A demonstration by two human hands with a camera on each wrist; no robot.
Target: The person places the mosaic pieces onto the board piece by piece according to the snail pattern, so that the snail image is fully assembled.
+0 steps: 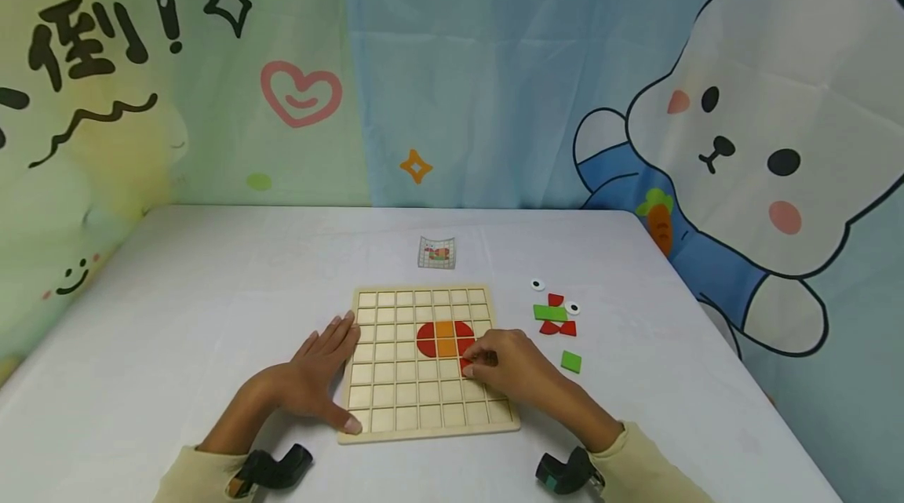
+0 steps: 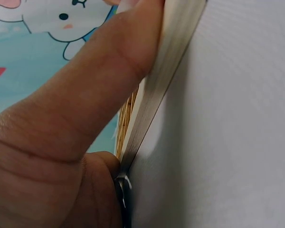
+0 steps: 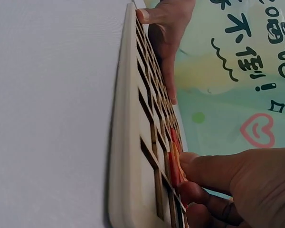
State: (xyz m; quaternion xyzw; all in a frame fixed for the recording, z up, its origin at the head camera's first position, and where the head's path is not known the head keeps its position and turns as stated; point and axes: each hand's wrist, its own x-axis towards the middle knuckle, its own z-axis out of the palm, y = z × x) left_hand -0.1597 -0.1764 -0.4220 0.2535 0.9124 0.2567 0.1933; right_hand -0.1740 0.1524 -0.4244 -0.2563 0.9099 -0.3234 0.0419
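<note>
One red piece (image 1: 463, 364) is pinched by the right hand (image 1: 512, 362), the nearer one, just below the right end of the red-and-orange shape (image 1: 445, 330) on the board (image 1: 431, 435). Maybe it lies flat; fingers hide it. Leftward, the left hand (image 1: 318, 369) spreads along the board's edge.

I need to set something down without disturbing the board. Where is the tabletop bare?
The white table is bare left of the grid board and left hand, and right of the green square, out to the table's right edge. It is crowded at the board's right: the right hand overlaps its edge, and loose red and green pieces lie beyond.
</note>
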